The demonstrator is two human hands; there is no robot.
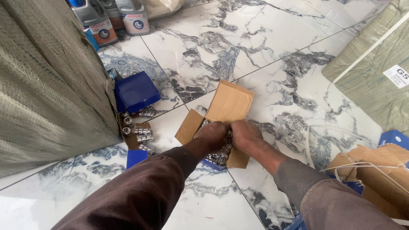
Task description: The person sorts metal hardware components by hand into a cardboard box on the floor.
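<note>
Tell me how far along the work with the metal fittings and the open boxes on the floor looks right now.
Looks done: the small cardboard box has its flaps open. In hand: the left hand and right hand are both in it, on shiny metal fittings; whether they grip any is hidden. Left, by the look of it: loose fittings lie beside the blue box near the woven sack.

Your left hand (211, 135) and right hand (245, 134) are both down inside the small open cardboard box (228, 104) on the marble-patterned floor (272, 51), fingers among the shiny metal fittings (218, 158) packed in it. To the left, more metal fittings (138, 132) lie loose beside a blue box (135, 91) and a woven sack (47, 81). Far left stand grey plastic jugs (133, 16).
</note>
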